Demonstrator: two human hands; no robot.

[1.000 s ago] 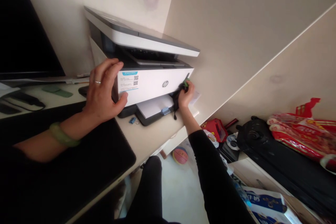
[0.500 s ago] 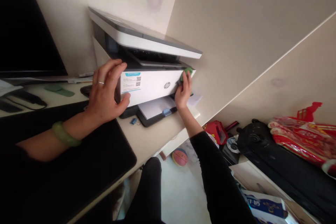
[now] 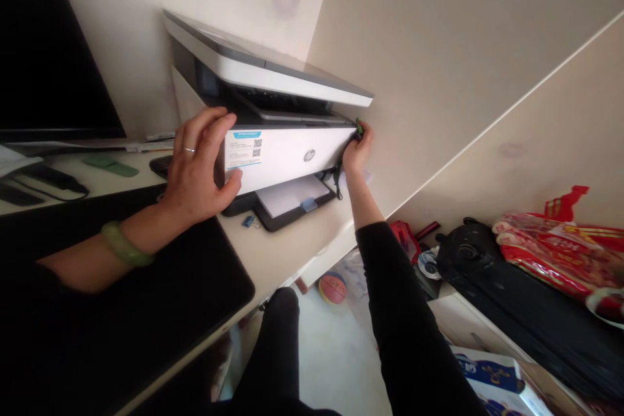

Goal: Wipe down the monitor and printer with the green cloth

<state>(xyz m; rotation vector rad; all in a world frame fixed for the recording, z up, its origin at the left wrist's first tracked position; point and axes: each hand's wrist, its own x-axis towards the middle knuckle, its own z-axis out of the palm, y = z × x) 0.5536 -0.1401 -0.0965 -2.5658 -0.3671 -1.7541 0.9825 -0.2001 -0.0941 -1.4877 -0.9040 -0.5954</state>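
Printer [image 3: 280,155] stands on the pale desk [image 3: 287,250] near the wall corner, its white front bearing a round dark logo and a blue-headed sticker [image 3: 245,149] with two square codes; the grey-topped upper section [image 3: 273,71] is tilted up, leaving a dark gap beneath. Low in front, a black tray [image 3: 285,222] holds white paper [image 3: 292,197]. Green and dark cloth [image 3: 359,129] is pinched in the right hand [image 3: 357,151] at the printer's right front edge, a dark end dangling. The left hand [image 3: 197,166] spans the left corner, thumb and fingers wide apart. A blue clip [image 3: 250,221] lies just beside the tray; a black mat [image 3: 195,273] covers the desk nearer the person.
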